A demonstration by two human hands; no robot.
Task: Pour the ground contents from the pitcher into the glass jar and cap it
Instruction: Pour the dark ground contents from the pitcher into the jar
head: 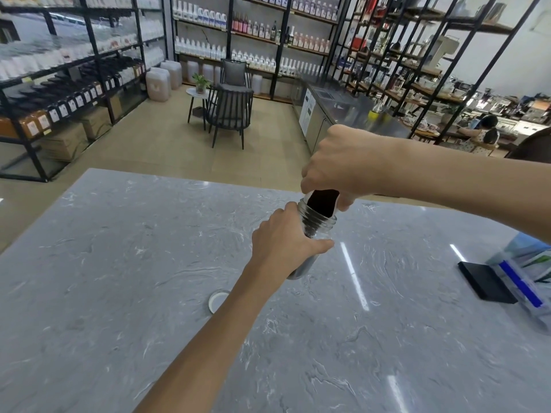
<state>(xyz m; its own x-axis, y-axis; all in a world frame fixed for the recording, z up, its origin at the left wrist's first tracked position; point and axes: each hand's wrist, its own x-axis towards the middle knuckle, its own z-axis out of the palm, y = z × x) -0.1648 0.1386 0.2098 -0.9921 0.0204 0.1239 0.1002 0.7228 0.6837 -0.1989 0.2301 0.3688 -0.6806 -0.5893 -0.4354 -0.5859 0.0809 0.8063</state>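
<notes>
My left hand (281, 239) grips a clear glass jar (317, 223), tilted with its open mouth up and to the right, above the grey marble table (149, 263). My right hand (334, 165) holds a small metal pitcher (323, 201) tipped over the jar's mouth, mostly hidden under my fingers. Dark ground contents fill the pitcher's opening and reach into the jar's neck; dark grounds show inside the jar. A round white jar lid (217, 300) lies flat on the table beside my left forearm, partly covered by it.
A black flat pad (484, 283) and a clear plastic box of packets (527, 272) sit at the table's right edge. Beyond the table are a floor, chairs with a small round table (228, 110), stocked shelves, a steel counter, and a seated person far right.
</notes>
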